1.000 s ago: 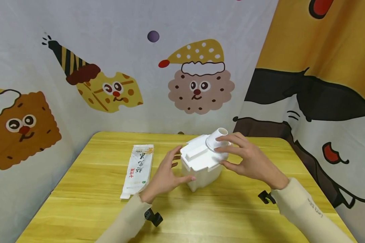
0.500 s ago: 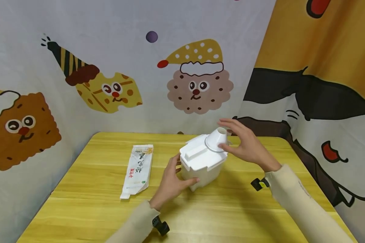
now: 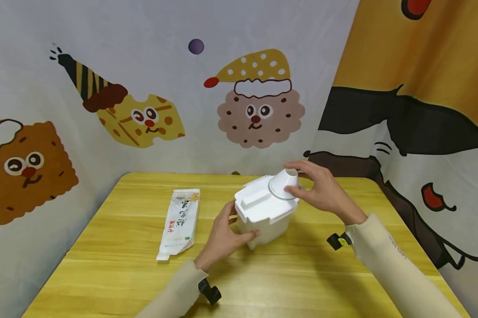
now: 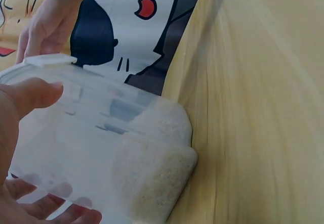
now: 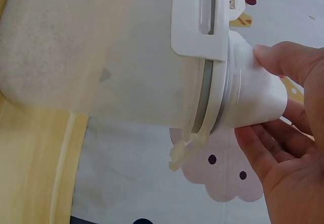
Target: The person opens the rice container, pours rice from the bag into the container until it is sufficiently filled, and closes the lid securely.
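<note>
A translucent storage container with a white lid stands upright on the table, pale grains in its lower part. A white, tapered pouring spout rises from the far right of the lid. Around the container's left side, my left hand holds it, thumb on the near face and fingers on the far one. The thumb and fingers of my right hand pinch the spout from opposite sides, clearest in the right wrist view. A loose, pale latch hangs beside the lid's rim.
A flattened white packet with printed characters lies left of the container on the wooden table. Behind the table hangs a cartoon-printed cloth. Each sleeve carries a small black camera at the wrist.
My right hand lifted its fingers off the spout, moved them farther round it, then closed on it again. The spout appears turned. My left hand shifted slightly on the container, which stays put.
</note>
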Motion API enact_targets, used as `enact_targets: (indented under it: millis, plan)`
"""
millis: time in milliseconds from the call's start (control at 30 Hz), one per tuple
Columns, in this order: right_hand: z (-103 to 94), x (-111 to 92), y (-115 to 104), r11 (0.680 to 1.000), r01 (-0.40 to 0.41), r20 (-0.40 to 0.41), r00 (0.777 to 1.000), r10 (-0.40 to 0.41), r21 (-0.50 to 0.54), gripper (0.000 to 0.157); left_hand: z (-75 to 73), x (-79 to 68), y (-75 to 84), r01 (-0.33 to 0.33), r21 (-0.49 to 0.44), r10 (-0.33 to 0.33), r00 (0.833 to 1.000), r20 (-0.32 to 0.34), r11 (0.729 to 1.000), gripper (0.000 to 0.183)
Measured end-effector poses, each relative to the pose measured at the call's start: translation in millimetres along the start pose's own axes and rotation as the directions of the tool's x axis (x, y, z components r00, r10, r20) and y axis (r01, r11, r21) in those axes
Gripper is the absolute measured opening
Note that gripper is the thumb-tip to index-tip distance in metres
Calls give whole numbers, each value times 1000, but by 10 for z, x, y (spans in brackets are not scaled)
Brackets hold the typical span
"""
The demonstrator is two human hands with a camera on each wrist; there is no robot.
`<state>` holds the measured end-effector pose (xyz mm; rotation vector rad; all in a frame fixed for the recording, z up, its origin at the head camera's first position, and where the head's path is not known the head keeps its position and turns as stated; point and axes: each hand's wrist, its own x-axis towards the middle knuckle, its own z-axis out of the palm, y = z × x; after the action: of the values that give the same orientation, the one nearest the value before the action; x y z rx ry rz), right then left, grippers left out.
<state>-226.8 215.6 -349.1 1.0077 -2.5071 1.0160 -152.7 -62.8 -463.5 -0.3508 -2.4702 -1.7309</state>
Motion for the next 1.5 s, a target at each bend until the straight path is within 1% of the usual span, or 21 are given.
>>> enact_targets:
  millis: [100,200,400,567,733,833,933,1033,1167,1300,1400,1500]
  plan:
    - [3,-23,-15,1000,-16,-11,1000,16,-15,55,-25,37,-32,-14,-17,14,1000,18,1000,89]
    - [3,-37,-45,999,-27,-21,999,26,-36,55,-53,74,-46,-15,-42,17,999,42,999,88]
    - [-1,-71,-128,995,-44,-36,999,41,-86,52,-115,151,-54,25,-99,-14,994,110,995,85]
    - [9,-107,-190,988,-94,-67,994,87,-124,52,-163,236,-59,56,-121,-36,987,157,991,86]
    - [20,-126,-281,979,-136,-85,989,124,-153,52,-194,325,-92,56,-172,-23,982,187,984,87]
    - [36,-140,-328,974,-148,-97,986,132,-171,51,-207,375,-120,74,-211,-30,979,204,975,89]
    - [48,-150,-363,973,-153,-111,985,135,-175,51,-219,410,-127,92,-231,-40,974,222,969,92]
    - [48,-150,-379,970,-156,-115,984,136,-186,51,-234,432,-117,90,-234,-32,970,239,968,92]
    - [7,-137,-365,974,-135,-83,989,121,-185,51,-255,443,-119,81,-247,-13,965,263,966,94]
    - [-61,-119,-299,985,-94,-23,996,91,-147,50,-269,424,-134,74,-266,2,961,276,961,95]
    - [-107,-107,-227,992,-68,33,997,71,-103,50,-265,388,-132,69,-272,5,965,261,960,93]
    - [-154,-95,-168,998,-43,94,994,48,-54,51,-242,336,-117,69,-261,-12,976,215,963,89]
